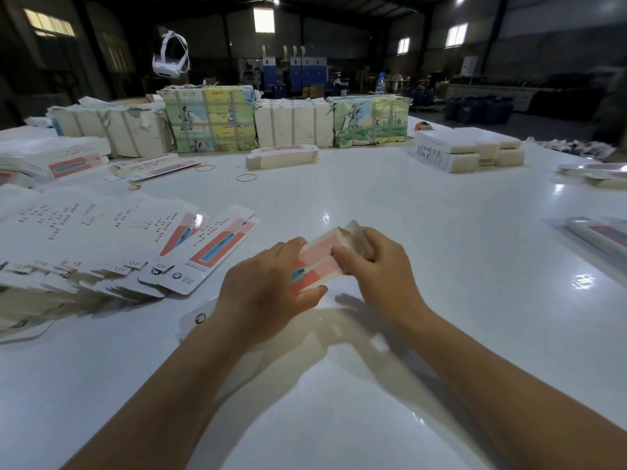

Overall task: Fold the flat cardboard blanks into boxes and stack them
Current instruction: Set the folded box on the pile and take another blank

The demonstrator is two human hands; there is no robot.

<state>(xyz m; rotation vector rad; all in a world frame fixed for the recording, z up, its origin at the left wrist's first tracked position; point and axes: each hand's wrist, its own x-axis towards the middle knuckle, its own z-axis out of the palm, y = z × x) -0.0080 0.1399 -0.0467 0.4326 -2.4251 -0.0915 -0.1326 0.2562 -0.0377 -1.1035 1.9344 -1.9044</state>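
cardboard blanks [101,239] are lying fanned across the white counter [424,249] at the frame's left. bundled stacks [210,118] are lining the upper middle. at centre, the left hand [268,286] and right hand [380,262] are gripping a pink box [319,262], fingers curled around its ends.

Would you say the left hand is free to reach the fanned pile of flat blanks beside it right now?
Probably not yet: the left hand grips the box with the right hand. The table path to the flat blanks looks unobstructed.

Dim hall, bright glare on glossy table [441,266], fisheye-bent edges, blurred hands.
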